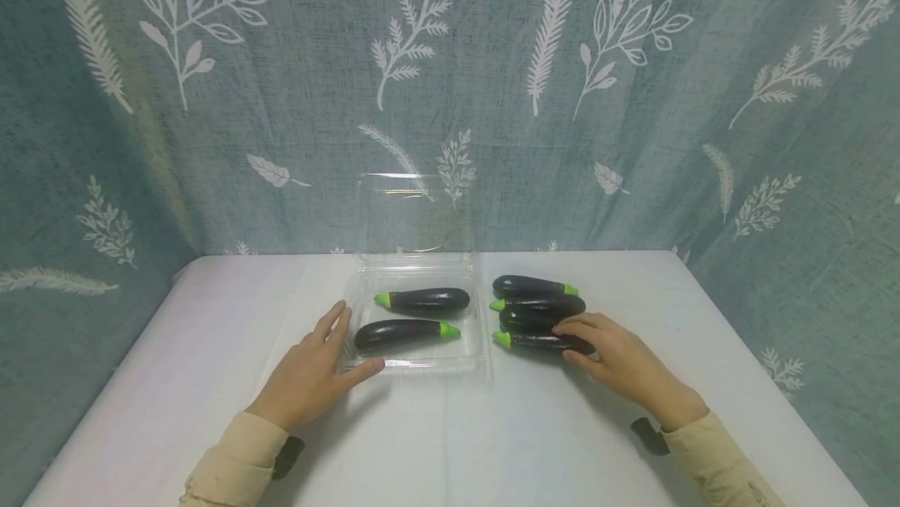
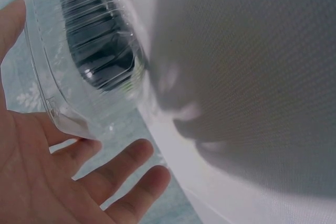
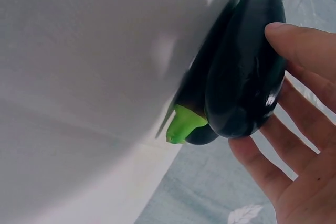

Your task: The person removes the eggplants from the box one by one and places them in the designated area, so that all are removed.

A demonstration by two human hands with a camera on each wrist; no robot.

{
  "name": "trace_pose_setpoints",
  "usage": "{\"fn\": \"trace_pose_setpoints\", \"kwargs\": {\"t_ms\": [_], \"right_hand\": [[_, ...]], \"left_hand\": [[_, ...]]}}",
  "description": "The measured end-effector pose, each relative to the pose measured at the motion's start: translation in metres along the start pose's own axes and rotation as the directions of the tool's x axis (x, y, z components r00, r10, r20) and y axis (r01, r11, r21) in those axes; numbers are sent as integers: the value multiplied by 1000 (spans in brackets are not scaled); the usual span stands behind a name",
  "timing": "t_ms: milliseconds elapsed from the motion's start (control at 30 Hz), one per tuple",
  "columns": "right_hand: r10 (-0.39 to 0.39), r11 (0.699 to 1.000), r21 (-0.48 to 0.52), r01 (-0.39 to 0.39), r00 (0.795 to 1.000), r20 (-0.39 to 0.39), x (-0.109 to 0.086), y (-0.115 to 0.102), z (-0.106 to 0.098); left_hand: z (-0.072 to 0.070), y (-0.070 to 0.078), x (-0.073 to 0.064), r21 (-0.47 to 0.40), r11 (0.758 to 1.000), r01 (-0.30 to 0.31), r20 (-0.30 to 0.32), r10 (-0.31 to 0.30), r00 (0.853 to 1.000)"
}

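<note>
A clear plastic clamshell container (image 1: 481, 343) stands with its lid (image 1: 415, 218) raised at the back. Inside lie two dark eggplants with green stems, the far one (image 1: 432, 301) and the near one (image 1: 401, 333). My left hand (image 1: 309, 370) spreads around the container's front left corner, thumb by the front rim, fingers along the left side. To the right of the container, several more eggplants (image 1: 530, 286) are piled together. My right hand (image 1: 626, 358) holds the nearest eggplant (image 3: 244, 66) by its thick end, the thumb on one side and fingers on the other.
Everything lies on a white-covered table (image 1: 436, 444). A green-grey curtain (image 1: 316, 101) with white leaf prints hangs right behind the raised lid and along both sides.
</note>
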State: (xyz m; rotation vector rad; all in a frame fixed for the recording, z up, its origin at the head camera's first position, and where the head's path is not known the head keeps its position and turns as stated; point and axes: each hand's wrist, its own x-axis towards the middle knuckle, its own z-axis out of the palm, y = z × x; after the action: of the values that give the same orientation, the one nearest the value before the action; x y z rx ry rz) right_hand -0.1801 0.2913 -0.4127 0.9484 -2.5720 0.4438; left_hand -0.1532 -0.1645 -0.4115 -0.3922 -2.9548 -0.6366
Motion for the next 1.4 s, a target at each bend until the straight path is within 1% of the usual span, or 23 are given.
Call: {"fn": "trace_pose_setpoints", "kwargs": {"t_ms": [300, 700, 867, 1200, 1400], "right_hand": [[43, 999, -29, -41, 997, 60, -1, 0, 5], [52, 998, -29, -50, 996, 68, 0, -2, 4], [29, 999, -36, -28, 999, 44, 0, 0, 3], [-7, 1000, -16, 6, 999, -42, 5, 1, -6], [2, 999, 49, 0, 999, -34, 16, -10, -13]], "left_hand": [[2, -2, 0, -4, 1000, -3, -3, 3, 1000], [1, -2, -1, -7, 1000, 0, 1, 0, 1000], [1, -3, 0, -2, 1000, -7, -4, 7, 1000], [0, -1, 0, 7, 1000, -4, -3, 4, 1000], [-1, 0, 0, 0, 1000, -4, 1, 4, 1000]]}}
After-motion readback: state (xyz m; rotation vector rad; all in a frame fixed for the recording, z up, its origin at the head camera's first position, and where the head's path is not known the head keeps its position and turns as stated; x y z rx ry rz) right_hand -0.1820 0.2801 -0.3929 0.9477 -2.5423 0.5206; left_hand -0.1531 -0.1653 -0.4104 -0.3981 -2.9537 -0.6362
